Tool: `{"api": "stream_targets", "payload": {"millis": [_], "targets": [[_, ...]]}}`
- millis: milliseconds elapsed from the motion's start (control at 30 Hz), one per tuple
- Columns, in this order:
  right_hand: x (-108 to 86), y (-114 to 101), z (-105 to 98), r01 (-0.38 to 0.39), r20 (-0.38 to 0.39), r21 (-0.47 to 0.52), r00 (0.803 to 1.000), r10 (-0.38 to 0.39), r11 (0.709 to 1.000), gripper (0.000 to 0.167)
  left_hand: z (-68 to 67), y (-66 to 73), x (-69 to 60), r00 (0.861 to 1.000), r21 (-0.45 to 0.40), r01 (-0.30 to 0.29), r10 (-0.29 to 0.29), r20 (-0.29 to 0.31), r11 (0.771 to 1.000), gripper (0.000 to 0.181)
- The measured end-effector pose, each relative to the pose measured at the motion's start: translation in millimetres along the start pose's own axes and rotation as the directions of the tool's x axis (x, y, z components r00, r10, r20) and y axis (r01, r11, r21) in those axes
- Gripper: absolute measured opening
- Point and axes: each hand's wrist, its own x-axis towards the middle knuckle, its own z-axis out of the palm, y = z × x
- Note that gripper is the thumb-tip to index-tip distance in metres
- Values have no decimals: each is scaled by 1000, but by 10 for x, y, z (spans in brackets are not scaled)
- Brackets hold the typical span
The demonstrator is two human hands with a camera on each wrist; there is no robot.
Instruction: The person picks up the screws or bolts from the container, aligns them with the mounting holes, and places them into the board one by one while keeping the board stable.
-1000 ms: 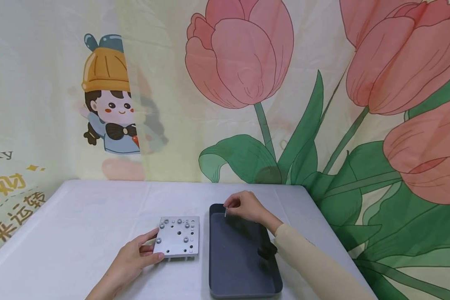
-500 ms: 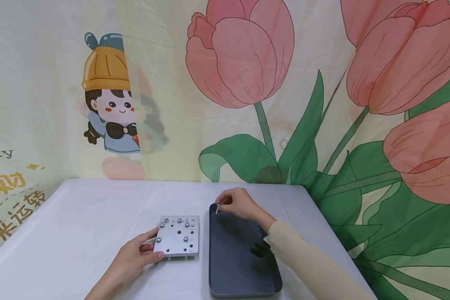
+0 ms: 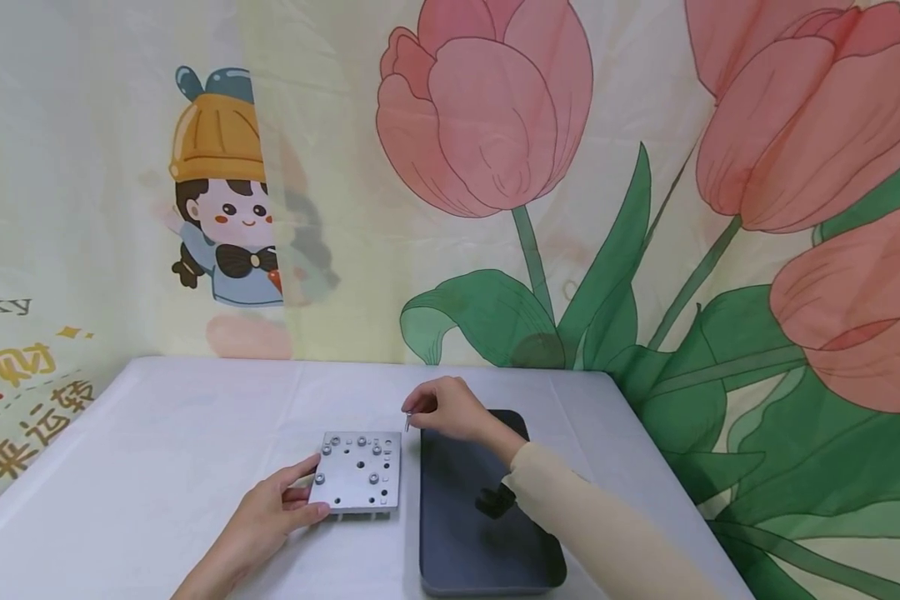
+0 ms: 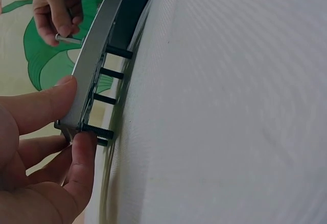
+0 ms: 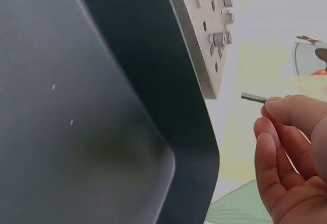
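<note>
A square metal plate (image 3: 348, 487) with several screws in its holes lies left of the tray. My left hand (image 3: 266, 512) grips its left edge; the left wrist view shows the thumb on one face of the plate (image 4: 92, 55) and threaded screw ends (image 4: 104, 99) sticking out of the other. My right hand (image 3: 450, 408) pinches a small screw (image 3: 408, 421) between thumb and fingers, above the table beyond the plate's upper right corner. In the right wrist view the screw's threaded end (image 5: 251, 97) points away from the fingertips, apart from the plate (image 5: 202, 55).
A dark rectangular tray (image 3: 480, 542) stands right of the plate, under my right forearm. Two tiny bright specks show on its floor in the right wrist view. A white cloth (image 3: 195, 433) covers the table, and a printed curtain (image 3: 345, 167) hangs behind it.
My right hand has moved left with the screw, from over the tray's far end past its left edge. My left hand and the plate have stayed in place.
</note>
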Motion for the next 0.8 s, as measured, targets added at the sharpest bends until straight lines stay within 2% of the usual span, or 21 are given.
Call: {"api": "stream_targets", "payload": {"millis": [800], "targets": [[104,-54,266,15,65,18,998,-16,1000,14,-2,4,6,1000,4,10,-10,-7,1000,90]]}}
